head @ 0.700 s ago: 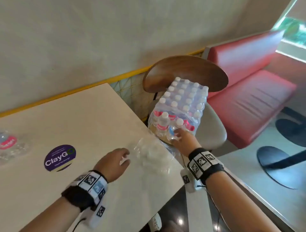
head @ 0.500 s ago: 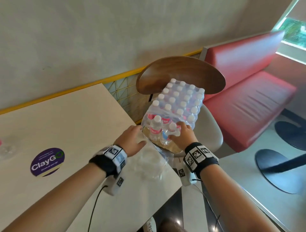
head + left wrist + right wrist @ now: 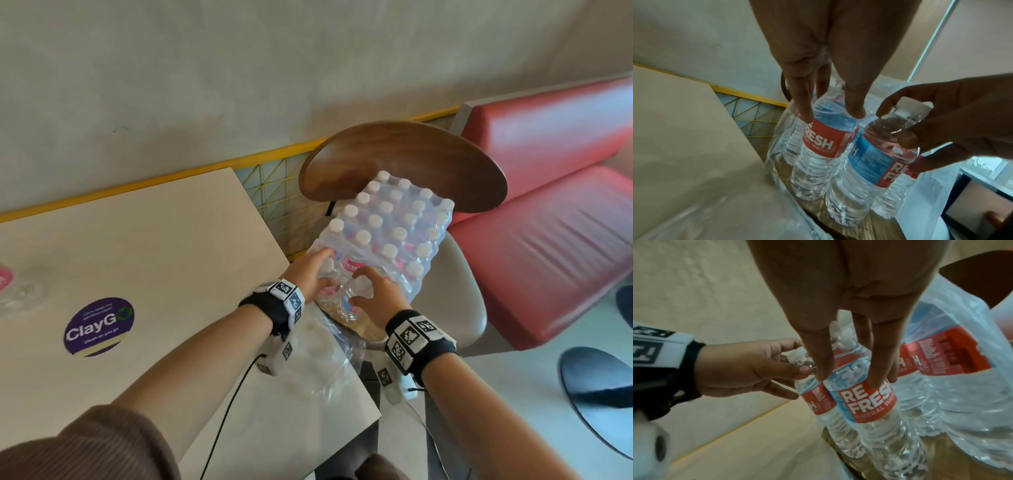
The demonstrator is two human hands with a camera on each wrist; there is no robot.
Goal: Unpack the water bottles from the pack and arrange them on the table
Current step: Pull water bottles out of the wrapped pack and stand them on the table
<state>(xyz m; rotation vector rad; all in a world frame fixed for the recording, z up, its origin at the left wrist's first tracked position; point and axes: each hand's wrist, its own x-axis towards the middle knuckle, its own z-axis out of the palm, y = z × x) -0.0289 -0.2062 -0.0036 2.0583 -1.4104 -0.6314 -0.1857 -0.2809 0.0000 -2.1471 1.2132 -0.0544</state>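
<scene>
A shrink-wrapped pack of water bottles (image 3: 400, 222) stands on a chair seat to the right of the table (image 3: 137, 240), its wrap torn open at the near end. My left hand (image 3: 308, 277) grips the shoulder of a front-row bottle (image 3: 822, 142) with a red label. My right hand (image 3: 376, 298) grips the neighbouring bottle (image 3: 865, 402) the same way, from above. Both bottles stand upright on the pack's cardboard base, side by side. In the wrist views the left hand (image 3: 831, 116) and right hand (image 3: 850, 379) each curl round their bottle just above the label.
Crumpled clear wrap (image 3: 318, 363) lies on the table's near right corner. One bottle (image 3: 13, 284) lies at the table's far left by a purple sticker (image 3: 99, 325). The chair's wooden backrest (image 3: 404, 161) stands behind the pack. A red bench (image 3: 548, 222) is at the right.
My left hand left the table top, crossed to the pack and took hold of a front-row bottle. My right hand stayed on its bottle.
</scene>
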